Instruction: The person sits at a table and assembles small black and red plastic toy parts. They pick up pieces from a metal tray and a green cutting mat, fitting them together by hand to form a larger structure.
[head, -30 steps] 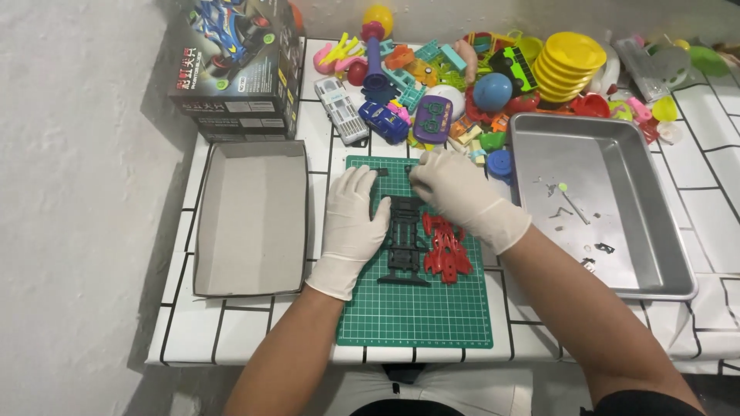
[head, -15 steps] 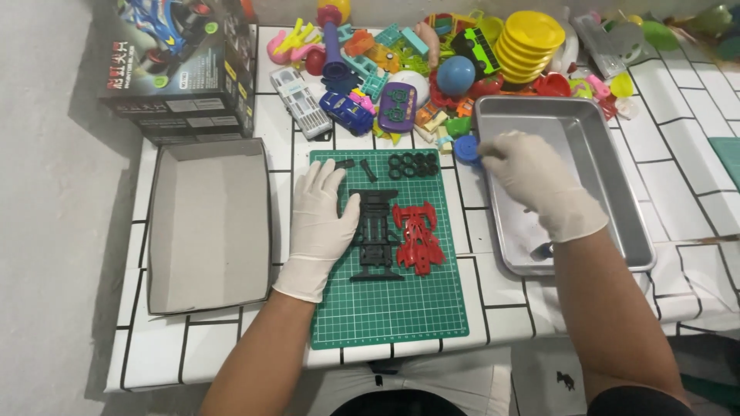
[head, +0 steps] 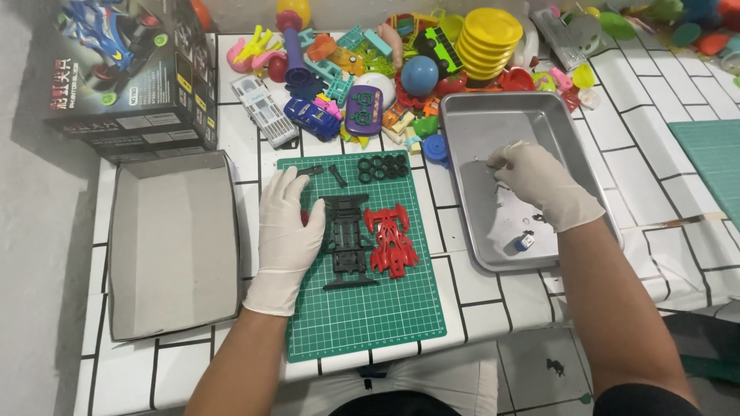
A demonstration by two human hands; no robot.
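White tiles with dark grout cover the surface [head: 193, 370], and a green mat [head: 362, 308] lies at its middle. On the mat sits a black chassis [head: 344, 239], with a red shell [head: 391, 240] touching it at 3 o'clock and a row of black tyres [head: 383, 167] at 12 o'clock of both. The left hand [head: 287, 239], gloved in white, rests flat and open on the mat, its fingertips against the chassis at 9 o'clock.

At 3 o'clock of the mat stands a steel tray [head: 470, 112]. The right hand [head: 539, 183], also gloved, reaches into it with fingers curled round small parts; whether anything is pinched I cannot tell. A small blue-and-white motor [head: 525, 241] lies in the tray at 6 o'clock of that hand.

An empty box lid [head: 173, 246] sits at 9 o'clock of the mat, a printed box [head: 131, 73] at 11 o'clock, and a heap of bright toys [head: 401, 69] at 12 o'clock.

The chassis looks light, stiff and thin-ribbed, likely brittle; holding it by its long side rails seems safest. The tray's bits are tiny and slippery, suited to a fingertip pinch.
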